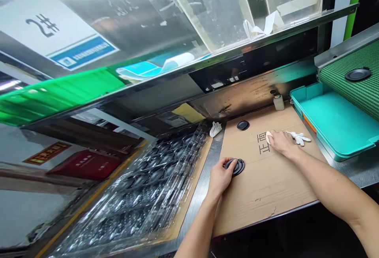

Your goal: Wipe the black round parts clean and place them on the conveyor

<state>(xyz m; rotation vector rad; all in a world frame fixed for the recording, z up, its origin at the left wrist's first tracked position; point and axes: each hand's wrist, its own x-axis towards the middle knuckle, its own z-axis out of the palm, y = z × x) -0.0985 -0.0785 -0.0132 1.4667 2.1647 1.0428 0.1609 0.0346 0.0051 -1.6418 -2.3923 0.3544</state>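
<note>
My left hand point(222, 177) pinches a round black plastic disc point(238, 167) at its edge, low over the cardboard sheet point(260, 195). Its outline looks doubled, so there may be two stacked discs. My right hand point(280, 141) is closed on a small pale pad point(268, 137), perhaps a folded cloth, beside the printed characters. Just right of that hand lies a crumpled white cloth point(299, 138). Another black disc point(243, 125) rests farther back on the cardboard, and a small bottle with a dark top point(278, 102) stands near its far edge.
Clear plastic trays of black parts point(154, 175) fill the left side. A white crumpled wad point(215, 129) lies beside them. On the right are a teal tray point(343, 120) and a green mesh belt point(355, 88) carrying a black disc point(357, 74). A metal ledge point(225, 57) crosses overhead.
</note>
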